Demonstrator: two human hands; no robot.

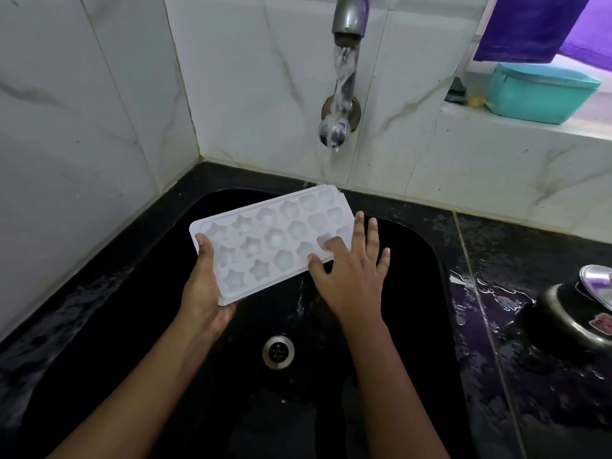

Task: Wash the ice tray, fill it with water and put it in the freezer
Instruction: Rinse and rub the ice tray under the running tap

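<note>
Over the black sink point(414, 260), the white ice tray point(275, 240) is held clear of the basin, hollows facing up in 3 rows.

Grip: the left hand point(205, 286) grips the near-left short end, thumb on the top rim and fingers curled underneath. It carries the tray alone. The right hand point(351, 276) lies flat and spread at the far-right part, with 1 fingertip pressed into a hollow and the thumb at the near long edge. It holds nothing.

Axis: the long axis runs from near-left to far-right. The far-right end lies closest to the wall, about under the water point(342, 81) falling from the tap point(349, 18). A thin run-off drops from the near long edge toward the drain point(278, 351), so I judge the tray tipped slightly toward me.

Stage: washing, I judge, with filling not yet begun.

Next move, as I read it: the right hand is the nearer one to the unrubbed hollows and would work leftward along the axis, toward the left hand. The wet desk point(530, 260) on the right plays no part.
</note>
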